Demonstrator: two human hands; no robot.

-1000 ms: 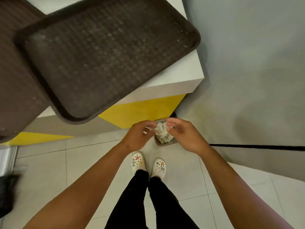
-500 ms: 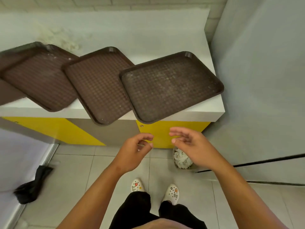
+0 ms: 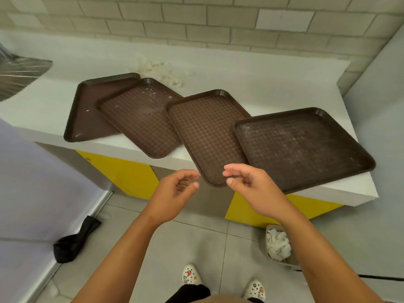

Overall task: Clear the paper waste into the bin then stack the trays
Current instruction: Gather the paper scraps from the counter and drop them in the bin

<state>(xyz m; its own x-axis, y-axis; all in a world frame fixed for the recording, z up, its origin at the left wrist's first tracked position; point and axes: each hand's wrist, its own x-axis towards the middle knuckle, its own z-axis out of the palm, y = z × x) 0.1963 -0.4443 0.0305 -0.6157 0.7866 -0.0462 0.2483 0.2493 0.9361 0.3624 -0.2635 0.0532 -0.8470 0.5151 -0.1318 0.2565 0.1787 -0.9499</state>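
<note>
Trays, four of them and all dark brown, lie in a loose overlapping row on the white table (image 3: 273,84): the rightmost tray (image 3: 303,147) sits at the table's right end, partly over the second tray (image 3: 207,136), whose near corner juts past the table's front edge; the third tray (image 3: 142,119) overlaps the leftmost tray (image 3: 87,110). A heap of crumpled paper waste (image 3: 159,69) rests on the table behind the trays, near the tiled wall. Down on the floor by the yellow cabinet front, the small bin (image 3: 291,262) holds more white paper. The left hand (image 3: 172,193) and the right hand (image 3: 251,184) hang in the air just in front of the table edge, both empty, fingers loosely curled and holding nothing, fingertips pointing toward each other near the second tray's jutting corner. A black bag (image 3: 74,239) lies on the floor at left.
</note>
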